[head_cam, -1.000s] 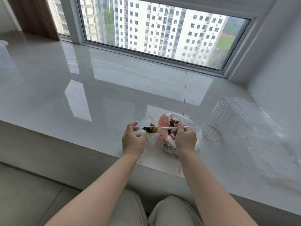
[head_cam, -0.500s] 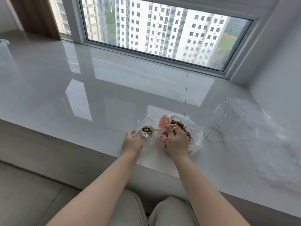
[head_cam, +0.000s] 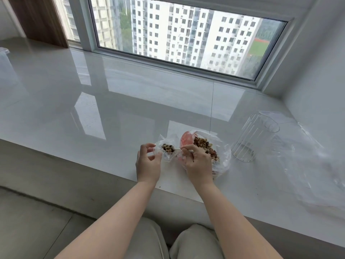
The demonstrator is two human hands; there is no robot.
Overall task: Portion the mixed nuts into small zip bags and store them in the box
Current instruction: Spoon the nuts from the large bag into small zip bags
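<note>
A small clear zip bag (head_cam: 169, 153) stands open on the glossy white sill, and my left hand (head_cam: 148, 162) pinches its near edge. My right hand (head_cam: 197, 163) grips a white plastic spoon (head_cam: 183, 150) whose bowl, heaped with mixed nuts (head_cam: 168, 148), is inside the small bag's mouth. Right behind my right hand lies the big clear bag of mixed nuts (head_cam: 204, 144) with a pink patch on its far left side. A clear ribbed box (head_cam: 253, 137) stands to the right, tilted in view, with nothing seen inside.
A heap of clear plastic bags (head_cam: 313, 165) spreads over the sill at the right, by the wall. The sill's front edge (head_cam: 93, 161) runs just under my wrists. A window lies behind. Part of a clear container (head_cam: 4, 53) shows at the far left.
My right hand carried the loaded spoon leftward from the big bag into the small bag's mouth. My left hand shifted slightly, keeping the small bag open.
</note>
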